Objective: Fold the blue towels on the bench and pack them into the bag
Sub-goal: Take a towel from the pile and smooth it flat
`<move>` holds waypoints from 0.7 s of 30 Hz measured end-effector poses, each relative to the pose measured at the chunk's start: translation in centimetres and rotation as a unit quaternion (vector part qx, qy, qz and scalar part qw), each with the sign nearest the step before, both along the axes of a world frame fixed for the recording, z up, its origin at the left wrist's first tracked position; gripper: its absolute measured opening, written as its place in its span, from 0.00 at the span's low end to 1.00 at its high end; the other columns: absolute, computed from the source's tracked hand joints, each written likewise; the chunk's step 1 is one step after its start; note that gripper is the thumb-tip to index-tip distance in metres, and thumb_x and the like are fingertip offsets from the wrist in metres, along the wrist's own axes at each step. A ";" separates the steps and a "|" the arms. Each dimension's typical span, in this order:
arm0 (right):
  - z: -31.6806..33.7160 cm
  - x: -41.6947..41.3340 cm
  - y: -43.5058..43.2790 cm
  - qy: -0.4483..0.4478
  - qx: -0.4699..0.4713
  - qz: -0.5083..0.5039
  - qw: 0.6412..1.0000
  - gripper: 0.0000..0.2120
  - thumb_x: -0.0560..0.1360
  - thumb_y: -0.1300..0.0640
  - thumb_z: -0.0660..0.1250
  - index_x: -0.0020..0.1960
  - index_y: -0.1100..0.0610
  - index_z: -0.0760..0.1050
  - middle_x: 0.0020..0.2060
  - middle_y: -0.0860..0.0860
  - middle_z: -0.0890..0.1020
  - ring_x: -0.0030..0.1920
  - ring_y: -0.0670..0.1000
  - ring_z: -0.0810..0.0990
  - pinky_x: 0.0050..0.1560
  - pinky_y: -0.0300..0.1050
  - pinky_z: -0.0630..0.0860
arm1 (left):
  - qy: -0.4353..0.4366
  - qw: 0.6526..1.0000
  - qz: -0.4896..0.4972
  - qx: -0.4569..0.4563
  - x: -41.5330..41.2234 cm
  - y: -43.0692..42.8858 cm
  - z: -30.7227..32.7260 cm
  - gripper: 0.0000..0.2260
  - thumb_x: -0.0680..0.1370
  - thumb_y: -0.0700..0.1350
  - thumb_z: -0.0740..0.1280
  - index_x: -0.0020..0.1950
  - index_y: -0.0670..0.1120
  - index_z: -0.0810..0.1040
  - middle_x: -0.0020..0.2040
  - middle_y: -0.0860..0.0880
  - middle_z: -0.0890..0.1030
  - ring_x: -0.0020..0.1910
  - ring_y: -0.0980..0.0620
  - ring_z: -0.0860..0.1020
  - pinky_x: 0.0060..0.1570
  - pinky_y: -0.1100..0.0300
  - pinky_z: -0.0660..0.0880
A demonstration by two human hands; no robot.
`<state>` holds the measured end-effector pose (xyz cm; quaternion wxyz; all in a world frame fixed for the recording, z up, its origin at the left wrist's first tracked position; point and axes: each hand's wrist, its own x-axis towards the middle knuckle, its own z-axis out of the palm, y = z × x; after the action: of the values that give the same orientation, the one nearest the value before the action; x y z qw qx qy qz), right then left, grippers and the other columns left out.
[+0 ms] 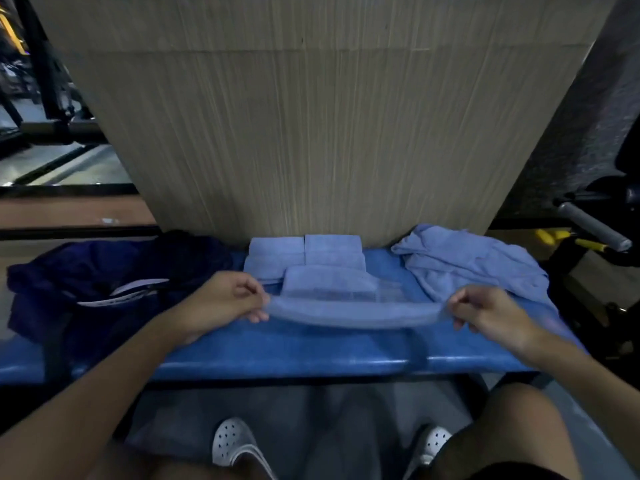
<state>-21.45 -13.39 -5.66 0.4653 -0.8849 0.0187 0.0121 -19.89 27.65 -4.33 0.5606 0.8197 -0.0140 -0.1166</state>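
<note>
Pinching towel [349, 315] at both ends: left hand [225, 303] on frame-left end, right hand [491, 313] on frame-right end. Stretched across frame centre over blue bench [311, 358], long axis left-right, middle sagging slightly. Behind it folded stack [304, 258]; loose pile [467, 265] right; dark bag [104, 282] left.

Both forearms [138, 368] bare, white perforated clogs [232, 441] on both feet, dark shorts [519, 475] at right thigh
</note>
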 end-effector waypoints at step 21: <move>-12.4 3.9 3.0 0.023 -0.277 0.090 0.956 0.16 0.78 0.50 0.63 0.65 0.48 0.74 0.57 0.44 0.79 0.60 0.49 0.76 0.60 0.47 0.67 | -0.156 0.921 -0.091 0.344 4.9 -2.2 -13.7 0.17 0.81 0.53 0.60 0.65 0.49 0.78 0.63 0.54 0.80 0.61 0.52 0.77 0.62 0.54 0.67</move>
<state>-17.55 -10.42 -18.07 0.1983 -0.9766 -0.0479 0.0688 -14.95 25.47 -18.05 0.2219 0.9650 -0.1350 -0.0355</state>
